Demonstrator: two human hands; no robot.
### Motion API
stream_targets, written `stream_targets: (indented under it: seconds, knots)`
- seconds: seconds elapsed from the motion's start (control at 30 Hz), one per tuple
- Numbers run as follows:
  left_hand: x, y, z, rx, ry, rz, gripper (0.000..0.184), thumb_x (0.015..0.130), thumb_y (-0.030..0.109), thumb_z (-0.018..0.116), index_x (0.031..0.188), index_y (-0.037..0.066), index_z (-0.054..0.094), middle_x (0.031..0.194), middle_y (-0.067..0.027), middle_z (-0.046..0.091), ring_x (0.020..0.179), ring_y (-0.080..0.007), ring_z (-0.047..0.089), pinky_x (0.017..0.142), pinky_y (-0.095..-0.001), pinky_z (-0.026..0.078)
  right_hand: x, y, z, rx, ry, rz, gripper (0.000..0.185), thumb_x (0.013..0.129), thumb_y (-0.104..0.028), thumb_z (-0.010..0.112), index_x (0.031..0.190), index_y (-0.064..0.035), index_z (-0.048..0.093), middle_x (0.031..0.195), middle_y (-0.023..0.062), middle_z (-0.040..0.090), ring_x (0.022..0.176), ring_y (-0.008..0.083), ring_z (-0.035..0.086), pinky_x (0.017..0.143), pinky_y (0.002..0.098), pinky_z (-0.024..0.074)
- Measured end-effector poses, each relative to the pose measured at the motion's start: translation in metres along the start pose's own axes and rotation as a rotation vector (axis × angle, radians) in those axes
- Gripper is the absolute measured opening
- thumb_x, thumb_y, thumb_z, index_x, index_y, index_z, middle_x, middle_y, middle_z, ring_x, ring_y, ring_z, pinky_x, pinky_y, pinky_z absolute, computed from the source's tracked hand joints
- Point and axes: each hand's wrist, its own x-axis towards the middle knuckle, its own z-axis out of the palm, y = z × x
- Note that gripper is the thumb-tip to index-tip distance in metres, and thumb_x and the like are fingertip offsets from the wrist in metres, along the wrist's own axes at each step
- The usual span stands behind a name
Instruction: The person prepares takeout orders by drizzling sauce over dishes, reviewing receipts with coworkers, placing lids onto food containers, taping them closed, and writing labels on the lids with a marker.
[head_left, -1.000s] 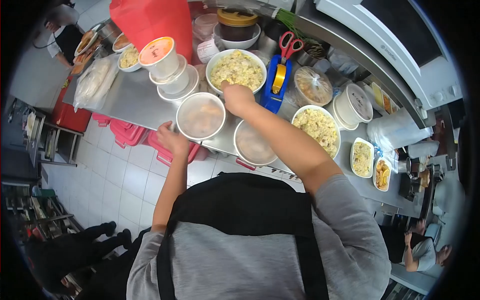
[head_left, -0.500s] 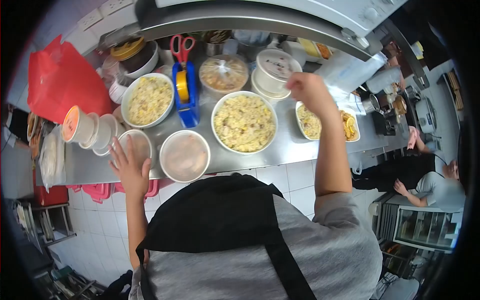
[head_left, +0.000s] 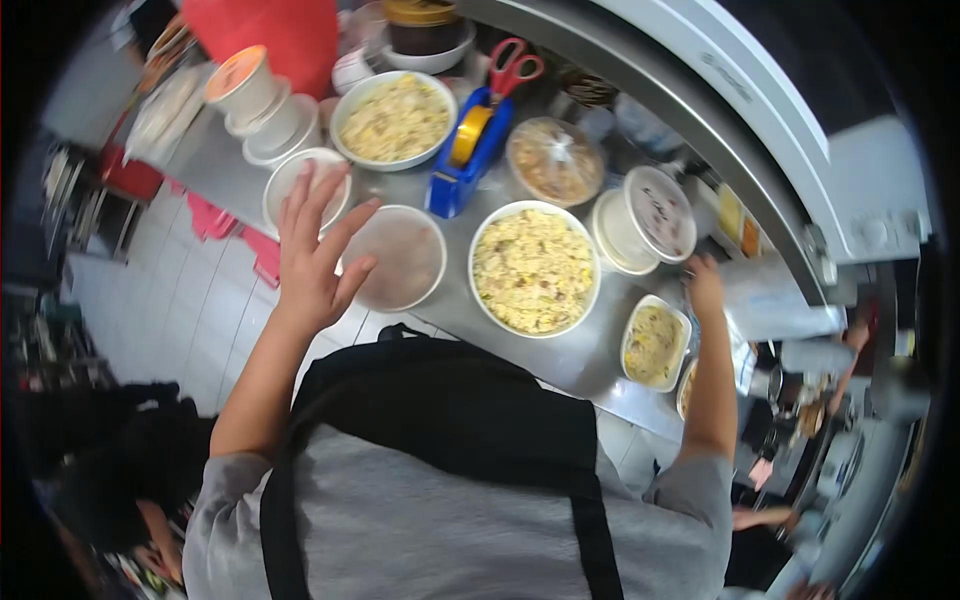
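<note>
My left hand (head_left: 316, 245) is raised with its fingers spread and nothing in them, over two lidded round tubs. One tub (head_left: 275, 200) lies partly behind the fingers; the other tub (head_left: 405, 265) is to the right of the hand. My right hand (head_left: 705, 283) reaches beside the stacked white tubs (head_left: 660, 215), close to the lidded upper one. Its fingers are small and partly hidden, so I cannot tell whether it touches or grips anything. Just below that hand is a rectangular container of fried rice (head_left: 655, 345). A large round bowl of fried rice (head_left: 533, 268) stands mid-counter.
Another fried rice bowl (head_left: 393, 120) stands at the back left, beside a blue tape dispenser (head_left: 458, 185) with red-handled scissors (head_left: 515, 68). A bagged bowl of food (head_left: 555, 160) is behind. A metal shelf edge (head_left: 690, 125) overhangs the counter. People are on both sides.
The view has turned, so the counter now runs down to the right. My left hand has lifted off the lidded tub. My right hand has moved to the outer side of the stacked tubs.
</note>
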Motion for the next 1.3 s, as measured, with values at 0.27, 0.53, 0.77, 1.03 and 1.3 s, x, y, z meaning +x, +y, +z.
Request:
stream_targets:
  seconds: [0.27,0.53,0.77,1.03,1.3]
  knots:
    - [0.025,0.08,0.026,-0.593,-0.137,0.249,0.048,0.08,0.038,0.061,0.114,0.005,0.053,0.102,-0.0118,0.059,0.1,-0.0301,0.054,0.086,-0.0406,0.041,-0.085,-0.215,-0.101,1.12,0.47,-0.268,0.038,0.094,-0.034,0.043,0.076,-0.0021,0.053,0.084,0.0127,0.056,0.068,0.0165,0.053,0.06,0.0277,0.0449]
    - [-0.027,0.066,0.051,-1.175,-0.581,0.066,0.032,0.087,0.033,0.054,0.095,0.002,0.051,0.082,-0.0154,0.055,0.073,-0.0314,0.056,0.065,-0.0378,0.044,-0.05,-0.384,-0.073,2.158,-0.206,-0.719,0.047,0.094,-0.047,0.035,0.066,-0.0107,0.043,0.067,0.0046,0.047,0.063,0.0195,0.045,0.064,0.0317,0.0374]
    - [-0.065,-0.014,-0.002,-0.757,-0.484,0.049,0.029,0.086,0.03,0.054,0.09,0.002,0.051,0.097,-0.0141,0.057,0.092,-0.0302,0.055,0.075,-0.0381,0.045,0.009,-0.386,-0.132,1.88,-0.048,-0.805,0.053,0.089,-0.057,0.035,0.074,-0.0087,0.052,0.077,0.0103,0.052,0.066,0.0182,0.053,0.059,0.0293,0.0468]
    - [-0.093,-0.048,0.001,-0.624,-0.486,0.055,0.031,0.082,0.029,0.058,0.091,0.001,0.052,0.116,-0.0119,0.054,0.112,-0.0308,0.048,0.091,-0.039,0.043,0.002,-0.461,0.031,1.426,0.041,-0.175,0.017,0.088,-0.011,0.054,0.073,-0.0041,0.048,0.078,0.0054,0.052,0.053,0.0081,0.05,0.046,0.0196,0.0405]
    - [-0.095,-0.055,0.004,-0.667,-0.466,0.099,0.03,0.081,0.028,0.059,0.09,0.0,0.053,0.119,-0.0125,0.054,0.114,-0.0304,0.047,0.091,-0.0386,0.043,0.004,-0.462,0.037,1.083,0.171,-0.417,0.015,0.086,-0.006,0.055,0.073,-0.0008,0.05,0.078,0.0066,0.053,0.055,0.0083,0.05,0.048,0.0209,0.0419]
